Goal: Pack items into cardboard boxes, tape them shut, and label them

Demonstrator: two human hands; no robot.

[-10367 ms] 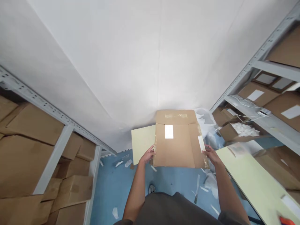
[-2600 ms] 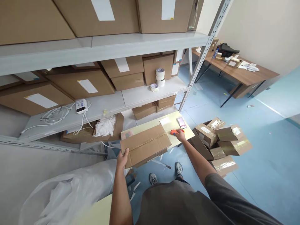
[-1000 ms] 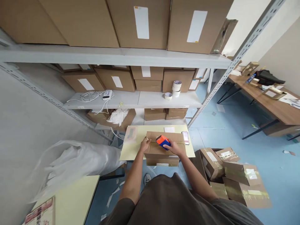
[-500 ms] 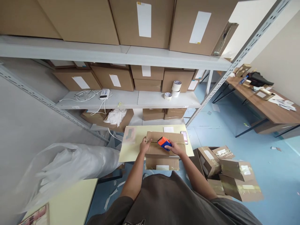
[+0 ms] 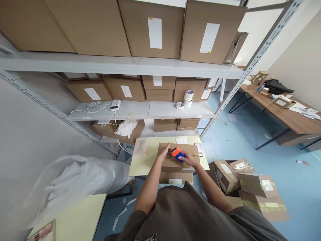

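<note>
Cardboard box [image 5: 171, 164] on the pale table [image 5: 137, 165], top panels down, sealing unclear to me.
Over its top, my right hand [image 5: 188, 160] grips an orange-and-blue tool [image 5: 178, 155]; my left hand [image 5: 164, 152] is beside it, and I can't tell whether it pinches anything. A labelled cardboard panel [image 5: 163, 177] shows below the near side. Tape rolls [image 5: 188, 95] stand on the shelf [image 5: 160, 110] beyond.

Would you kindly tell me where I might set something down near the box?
The table is bare between the packet and the box. The shelf beyond is bare between the white device and tape rolls, save a scrap. Crowded: the box top, under left hand, right hand and tool; and the table's right, with the phone.
</note>
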